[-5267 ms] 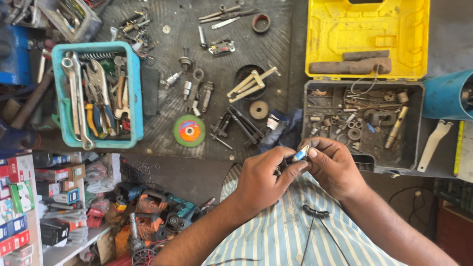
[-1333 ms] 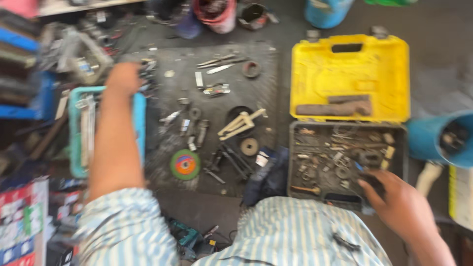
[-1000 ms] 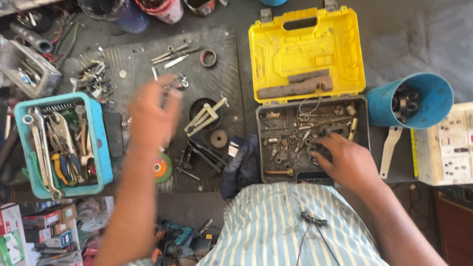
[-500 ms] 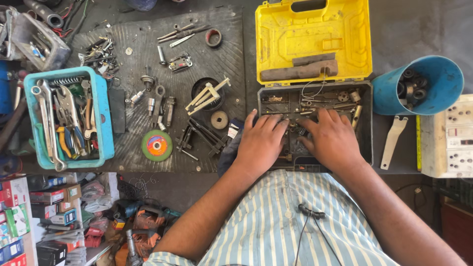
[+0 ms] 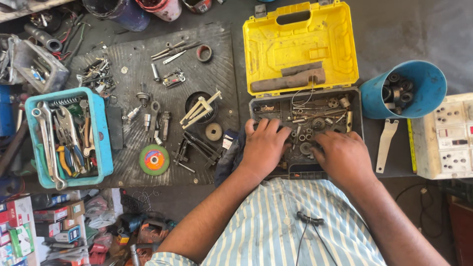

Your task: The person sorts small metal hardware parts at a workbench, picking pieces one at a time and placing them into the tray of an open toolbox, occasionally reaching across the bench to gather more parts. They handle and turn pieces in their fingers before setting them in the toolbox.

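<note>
An open yellow tool case [image 5: 300, 44] lies on the floor in front of me, its grey lower tray [image 5: 322, 106] full of small metal parts, washers and bolts. My left hand [image 5: 263, 148] rests palm down on the tray's left side, fingers spread over the parts. My right hand [image 5: 345, 157] lies palm down on the tray's middle, fingers curled among small round parts. What lies under either palm is hidden.
A dark rubber mat [image 5: 167, 98] holds loose sockets, a gear, pullers and a green grinding disc [image 5: 154, 160]. A teal tool tray [image 5: 101, 138] with wrenches and pliers stands left. A blue cup [image 5: 419, 88] of bearings and a white switch board [image 5: 446, 135] are right.
My left hand came back from reaching over the mat and teal tray, and both hands settled onto the grey tray. In the last half second they shifted only slightly among the parts.
</note>
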`<state>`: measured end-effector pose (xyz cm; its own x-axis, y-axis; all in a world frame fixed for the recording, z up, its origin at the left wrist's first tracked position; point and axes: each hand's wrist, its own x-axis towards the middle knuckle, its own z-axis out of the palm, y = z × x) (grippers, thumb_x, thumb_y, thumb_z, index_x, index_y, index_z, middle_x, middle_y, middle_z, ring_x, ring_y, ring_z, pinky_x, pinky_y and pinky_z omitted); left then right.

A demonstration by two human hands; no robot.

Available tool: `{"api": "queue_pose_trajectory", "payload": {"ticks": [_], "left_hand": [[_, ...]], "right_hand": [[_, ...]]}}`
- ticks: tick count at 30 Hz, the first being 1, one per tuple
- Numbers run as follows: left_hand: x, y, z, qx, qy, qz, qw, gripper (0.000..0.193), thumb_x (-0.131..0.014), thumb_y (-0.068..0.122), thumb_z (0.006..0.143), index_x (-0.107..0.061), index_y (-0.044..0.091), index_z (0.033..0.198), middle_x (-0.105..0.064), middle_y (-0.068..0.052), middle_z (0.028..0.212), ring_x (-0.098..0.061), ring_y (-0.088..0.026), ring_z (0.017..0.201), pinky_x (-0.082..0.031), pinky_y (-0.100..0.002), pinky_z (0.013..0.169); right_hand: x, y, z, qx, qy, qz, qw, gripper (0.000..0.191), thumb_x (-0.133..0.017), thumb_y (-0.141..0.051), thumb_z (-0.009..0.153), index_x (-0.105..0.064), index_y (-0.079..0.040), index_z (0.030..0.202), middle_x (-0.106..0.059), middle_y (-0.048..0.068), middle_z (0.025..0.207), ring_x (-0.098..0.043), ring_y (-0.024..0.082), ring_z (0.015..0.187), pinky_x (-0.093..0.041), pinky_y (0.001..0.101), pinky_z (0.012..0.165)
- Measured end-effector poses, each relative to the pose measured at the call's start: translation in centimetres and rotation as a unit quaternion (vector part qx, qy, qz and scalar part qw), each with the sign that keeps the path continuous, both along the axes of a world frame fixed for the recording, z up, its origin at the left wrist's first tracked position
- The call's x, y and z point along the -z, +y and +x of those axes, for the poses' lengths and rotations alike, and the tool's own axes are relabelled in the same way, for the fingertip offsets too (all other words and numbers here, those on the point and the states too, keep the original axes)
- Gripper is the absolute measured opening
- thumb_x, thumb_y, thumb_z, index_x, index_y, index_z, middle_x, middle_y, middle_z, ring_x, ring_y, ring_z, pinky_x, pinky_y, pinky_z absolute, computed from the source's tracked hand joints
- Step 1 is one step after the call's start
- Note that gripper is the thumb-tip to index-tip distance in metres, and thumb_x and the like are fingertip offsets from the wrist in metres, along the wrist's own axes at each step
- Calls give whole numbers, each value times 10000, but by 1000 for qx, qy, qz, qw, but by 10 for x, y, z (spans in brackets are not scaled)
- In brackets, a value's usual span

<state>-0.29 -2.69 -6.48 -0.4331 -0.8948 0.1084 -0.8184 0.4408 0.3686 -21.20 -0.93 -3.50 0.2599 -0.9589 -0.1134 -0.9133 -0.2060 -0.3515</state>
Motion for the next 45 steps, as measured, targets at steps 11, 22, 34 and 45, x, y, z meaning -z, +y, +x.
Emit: {"api": "queue_pose_trajectory", "payload": {"ticks": [11, 22, 34, 45], "left_hand": [[-4, -3, 6, -1, 89, -29, 996, 237, -815, 223, 827, -731, 168, 1042, -651, -14, 1073, -627, -230, 1063, -406, -507, 1013], [-8, -8, 34, -172, 467, 373, 783, 271, -569, -52, 900, -577, 68, 1143, -635, -94, 1098, -672, -187, 962, -631, -356, 831], [-5, -3, -13, 74, 23, 7, 997, 313, -763, 175, 762, -738, 138, 1072, -611, -73, 1069, -569, -273, 1069, -422, -447, 904], [8, -13, -1, 25, 164, 88, 982, 305, -841, 166, 762, -653, 82, 987, -632, -67, 1024, -643, -303, 998, -524, -437, 854]], "right_hand": [[10, 2, -12, 55, -64, -41, 996, 198, -762, -261, 846, -758, -135, 997, -686, 69, 913, -683, 291, 935, -513, 431, 846], [16, -1, -9, 35, -67, -42, 996, 252, -767, -261, 845, -764, -132, 1061, -700, 71, 1003, -676, 298, 1025, -524, 438, 911], [11, -5, -2, 4, -11, -47, 999, 409, -775, -261, 792, -754, -200, 1196, -637, 103, 997, -647, 312, 1002, -513, 449, 858], [5, -11, 3, -42, 44, -42, 997, 284, -767, -286, 774, -793, -243, 1054, -597, 81, 968, -617, 269, 1006, -502, 428, 823]]}}
